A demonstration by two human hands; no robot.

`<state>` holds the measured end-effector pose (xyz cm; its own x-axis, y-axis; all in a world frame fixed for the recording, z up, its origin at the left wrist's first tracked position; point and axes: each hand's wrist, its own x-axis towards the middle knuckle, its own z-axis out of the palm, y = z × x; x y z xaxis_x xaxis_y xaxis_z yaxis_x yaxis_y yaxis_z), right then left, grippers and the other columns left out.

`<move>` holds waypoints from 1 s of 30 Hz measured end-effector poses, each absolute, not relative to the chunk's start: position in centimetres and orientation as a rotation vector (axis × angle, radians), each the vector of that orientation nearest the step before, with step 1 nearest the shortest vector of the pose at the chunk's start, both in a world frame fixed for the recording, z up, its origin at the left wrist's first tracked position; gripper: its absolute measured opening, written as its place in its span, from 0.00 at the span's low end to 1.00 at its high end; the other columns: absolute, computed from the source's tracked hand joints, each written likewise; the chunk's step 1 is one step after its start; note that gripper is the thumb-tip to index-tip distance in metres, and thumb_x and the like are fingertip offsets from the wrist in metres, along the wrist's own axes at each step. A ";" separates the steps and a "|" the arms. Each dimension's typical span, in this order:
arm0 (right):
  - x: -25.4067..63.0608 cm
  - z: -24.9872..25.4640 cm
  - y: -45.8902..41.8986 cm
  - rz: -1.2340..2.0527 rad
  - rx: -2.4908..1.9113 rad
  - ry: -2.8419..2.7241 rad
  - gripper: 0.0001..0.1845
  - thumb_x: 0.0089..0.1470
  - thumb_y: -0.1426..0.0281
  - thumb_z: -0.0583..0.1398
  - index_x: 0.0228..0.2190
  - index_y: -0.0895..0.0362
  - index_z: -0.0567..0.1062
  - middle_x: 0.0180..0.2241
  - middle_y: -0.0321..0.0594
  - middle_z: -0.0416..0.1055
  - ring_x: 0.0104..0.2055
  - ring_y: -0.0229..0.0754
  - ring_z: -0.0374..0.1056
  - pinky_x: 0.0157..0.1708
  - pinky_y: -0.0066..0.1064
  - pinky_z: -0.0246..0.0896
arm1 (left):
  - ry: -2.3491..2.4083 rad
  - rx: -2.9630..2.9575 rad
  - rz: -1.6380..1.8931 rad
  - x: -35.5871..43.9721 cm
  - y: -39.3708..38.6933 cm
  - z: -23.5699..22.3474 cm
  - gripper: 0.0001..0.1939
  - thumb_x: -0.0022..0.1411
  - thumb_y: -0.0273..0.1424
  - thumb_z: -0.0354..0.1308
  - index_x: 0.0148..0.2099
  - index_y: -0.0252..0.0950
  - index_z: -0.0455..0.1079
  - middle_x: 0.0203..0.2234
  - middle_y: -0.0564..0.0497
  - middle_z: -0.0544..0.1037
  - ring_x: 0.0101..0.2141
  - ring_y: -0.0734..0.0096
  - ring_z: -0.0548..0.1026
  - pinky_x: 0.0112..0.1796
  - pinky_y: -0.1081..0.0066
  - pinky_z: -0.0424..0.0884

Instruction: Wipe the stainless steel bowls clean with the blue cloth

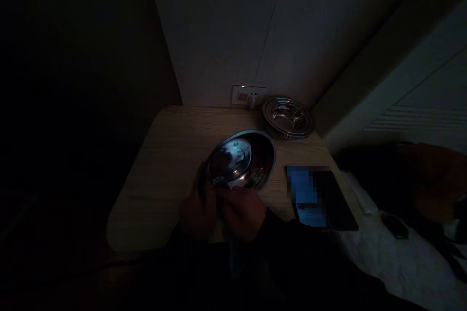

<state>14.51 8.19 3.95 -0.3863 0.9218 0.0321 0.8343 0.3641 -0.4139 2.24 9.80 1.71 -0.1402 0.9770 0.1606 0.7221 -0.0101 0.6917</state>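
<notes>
The room is very dark. A shiny steel bowl [242, 160] is tilted on its near edge on a small wooden table [164, 165], its inside facing me. My left hand [199, 211] is closed on the bowl's near rim. My right hand [242, 211] is closed just beside it at the rim, over something pale that I cannot make out. Both hands sit at the table's front edge.
A stack of steel plates [288, 117] rests at the table's back right, under a wall socket [247, 95]. A lit, blurred screen [310, 197] lies at the table's right edge. A bed with white sheet [401, 257] and dark items lies to the right.
</notes>
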 end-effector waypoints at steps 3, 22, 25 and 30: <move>16.1 4.2 8.4 0.423 -1.553 -2.497 0.18 0.54 0.73 0.51 0.47 0.53 0.69 0.42 0.39 0.73 0.39 0.41 0.68 0.38 0.30 0.61 | 1.985 1.741 0.904 2.3 9.7 1.8 0.21 0.61 0.34 0.45 0.54 0.32 0.64 0.29 0.44 0.79 0.22 0.66 0.75 0.24 0.71 0.66; 17.8 5.7 8.2 0.385 -1.797 -2.610 0.16 0.54 0.72 0.51 0.44 0.55 0.70 0.41 0.42 0.73 0.42 0.46 0.68 0.37 0.32 0.60 | 2.018 1.683 0.977 2.6 9.6 2.0 0.20 0.59 0.35 0.45 0.49 0.33 0.69 0.29 0.44 0.79 0.25 0.66 0.75 0.26 0.72 0.67; 15.5 5.6 8.0 0.530 -1.754 -2.499 0.17 0.53 0.72 0.51 0.45 0.53 0.69 0.37 0.39 0.75 0.38 0.43 0.70 0.35 0.29 0.61 | 2.064 1.672 0.915 2.3 9.7 2.1 0.21 0.59 0.36 0.45 0.51 0.35 0.68 0.26 0.46 0.78 0.24 0.64 0.75 0.24 0.71 0.66; 17.2 5.5 8.3 0.446 -1.674 -2.620 0.19 0.54 0.72 0.50 0.48 0.52 0.68 0.49 0.40 0.69 0.45 0.44 0.68 0.39 0.33 0.61 | 2.033 1.698 0.927 2.2 9.8 1.8 0.21 0.60 0.35 0.46 0.52 0.34 0.66 0.28 0.45 0.78 0.24 0.67 0.74 0.25 0.72 0.65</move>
